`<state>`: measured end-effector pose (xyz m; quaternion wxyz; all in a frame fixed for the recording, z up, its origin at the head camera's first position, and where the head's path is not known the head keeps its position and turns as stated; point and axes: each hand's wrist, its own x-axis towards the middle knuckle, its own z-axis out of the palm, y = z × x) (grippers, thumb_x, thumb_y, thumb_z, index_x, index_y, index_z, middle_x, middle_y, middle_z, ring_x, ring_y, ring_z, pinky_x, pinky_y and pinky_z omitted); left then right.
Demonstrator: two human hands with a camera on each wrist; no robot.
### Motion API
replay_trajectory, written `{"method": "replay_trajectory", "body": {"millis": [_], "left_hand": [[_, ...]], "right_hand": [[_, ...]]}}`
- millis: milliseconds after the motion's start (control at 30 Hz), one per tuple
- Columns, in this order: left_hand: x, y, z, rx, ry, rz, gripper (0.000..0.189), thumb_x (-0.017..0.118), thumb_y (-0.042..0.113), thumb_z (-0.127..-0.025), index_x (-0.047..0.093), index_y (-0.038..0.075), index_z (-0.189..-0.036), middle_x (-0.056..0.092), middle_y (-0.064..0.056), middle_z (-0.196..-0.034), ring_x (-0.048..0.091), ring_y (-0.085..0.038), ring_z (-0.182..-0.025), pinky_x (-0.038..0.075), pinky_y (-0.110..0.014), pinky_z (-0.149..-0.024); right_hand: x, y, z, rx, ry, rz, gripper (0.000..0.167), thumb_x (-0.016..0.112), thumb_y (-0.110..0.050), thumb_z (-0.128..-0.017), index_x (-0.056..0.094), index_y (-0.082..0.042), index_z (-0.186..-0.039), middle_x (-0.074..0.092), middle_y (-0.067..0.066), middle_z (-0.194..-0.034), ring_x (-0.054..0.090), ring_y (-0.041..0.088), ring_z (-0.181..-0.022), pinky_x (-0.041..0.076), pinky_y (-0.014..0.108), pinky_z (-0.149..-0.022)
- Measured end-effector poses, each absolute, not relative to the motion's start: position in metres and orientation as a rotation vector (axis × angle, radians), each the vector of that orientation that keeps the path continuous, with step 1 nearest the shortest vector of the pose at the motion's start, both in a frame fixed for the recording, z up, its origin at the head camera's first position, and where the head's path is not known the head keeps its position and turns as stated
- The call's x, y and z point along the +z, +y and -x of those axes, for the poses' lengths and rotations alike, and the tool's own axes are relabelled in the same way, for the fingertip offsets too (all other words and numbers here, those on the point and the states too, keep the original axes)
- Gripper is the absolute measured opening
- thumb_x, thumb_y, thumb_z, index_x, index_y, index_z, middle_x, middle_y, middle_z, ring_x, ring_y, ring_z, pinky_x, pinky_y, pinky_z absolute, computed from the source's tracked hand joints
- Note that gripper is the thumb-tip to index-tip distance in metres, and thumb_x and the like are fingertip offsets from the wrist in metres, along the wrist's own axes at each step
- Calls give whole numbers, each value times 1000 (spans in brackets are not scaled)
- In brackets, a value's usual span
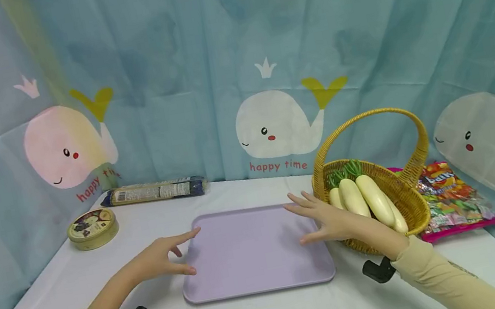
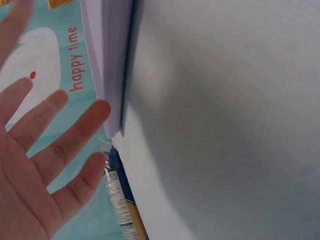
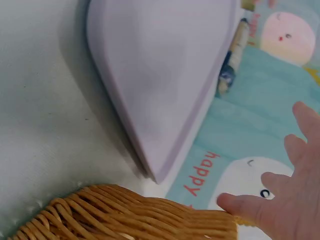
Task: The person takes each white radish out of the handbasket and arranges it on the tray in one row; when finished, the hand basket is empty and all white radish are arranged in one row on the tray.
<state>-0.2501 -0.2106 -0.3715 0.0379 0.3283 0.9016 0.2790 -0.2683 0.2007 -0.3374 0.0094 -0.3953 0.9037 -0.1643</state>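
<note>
A light purple rectangular tray [image 1: 255,252] lies flat on the white table between my two hands. My left hand [image 1: 161,258] hovers at the tray's left edge, fingers spread and holding nothing; the left wrist view shows its straight fingers [image 2: 70,142] apart from the tray's rim. Over the tray's right edge is my right hand [image 1: 325,216], also spread and bare. Behind that hand and forearm stands a yellow wicker basket [image 1: 406,198] with a tall handle. Several long pale-white vegetables [image 1: 375,201] with green tops lie in it, partly hidden by the right arm.
At the back left lies a long blue-and-gold packet [image 1: 154,191], with a round tin [image 1: 92,228] in front of it. A colourful candy bag [image 1: 453,195] rests right of the basket. A blue whale-print curtain [image 1: 194,75] hangs behind and beside the table.
</note>
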Motion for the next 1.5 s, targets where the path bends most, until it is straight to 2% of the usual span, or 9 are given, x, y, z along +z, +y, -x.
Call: {"method": "replay_trajectory", "body": {"millis": [233,400,633,800,1067,1233,1300,1400,1500], "left_hand": [[-393,-217,254,937,2554,-1151,71,71,33,-72,46,-2,-128,62,-11,-89,51,-7,-67,44,-23,-56],[-396,-218,257,995,2501,-1077,74,75,26,-69,43,-8,-127,43,8,-55,37,-1,-52,38,-19,-47],[-399,-219,258,1060,2469,-1065,74,73,24,-72,40,-10,-128,49,8,-61,43,-3,-57,41,-21,-51],[-398,-220,258,1091,2470,-1051,73,74,22,-72,40,-10,-128,49,7,-61,44,-4,-58,41,-21,-51],[-401,-222,259,1111,2462,-1045,71,72,23,-73,41,-8,-128,54,5,-65,47,-5,-60,43,-22,-53],[-402,-223,263,1150,2466,-1022,68,71,22,-75,41,-6,-129,59,2,-72,52,-9,-64,46,-24,-57],[-402,-223,263,1155,2466,-1031,67,71,21,-75,41,-7,-129,62,-6,-79,54,-9,-66,47,-24,-59],[-401,-224,262,1129,2507,-1049,65,71,23,-75,45,-7,-126,61,-19,-96,55,-8,-68,48,-25,-59],[-400,-224,260,1092,2578,-1083,57,71,20,-76,51,-5,-122,61,-20,-103,58,-9,-72,50,-25,-61]], "right_hand": [[-326,213,254,-612,2799,1207,83,67,-47,-74,26,-23,-143,8,1,-148,9,29,-132,24,52,-101],[-315,225,252,-715,2747,1232,80,68,-45,-75,32,-18,-141,7,2,-148,20,29,-129,39,47,-92],[-300,259,251,-782,2715,1192,76,71,-34,-74,37,-7,-137,7,13,-148,29,38,-123,53,31,-63],[-291,276,261,-717,2821,1150,78,71,-38,-73,38,-5,-136,10,16,-147,29,42,-122,50,40,-73],[-283,296,291,-560,2947,978,80,72,-39,-72,38,-5,-136,11,20,-145,16,49,-124,27,64,-91],[-281,305,305,-598,2889,825,81,70,-37,-75,32,-4,-139,4,19,-146,53,39,-99,51,41,-72],[-283,307,309,-640,2852,772,81,70,-35,-76,30,-5,-140,1,19,-146,58,35,-90,53,31,-57],[-287,308,314,-673,2821,730,81,70,-33,-76,28,-5,-140,-1,20,-146,57,37,-91,53,31,-56],[-291,306,318,-671,2802,694,81,70,-32,-77,28,-4,-140,0,21,-146,60,33,-81,53,32,-52]]}}
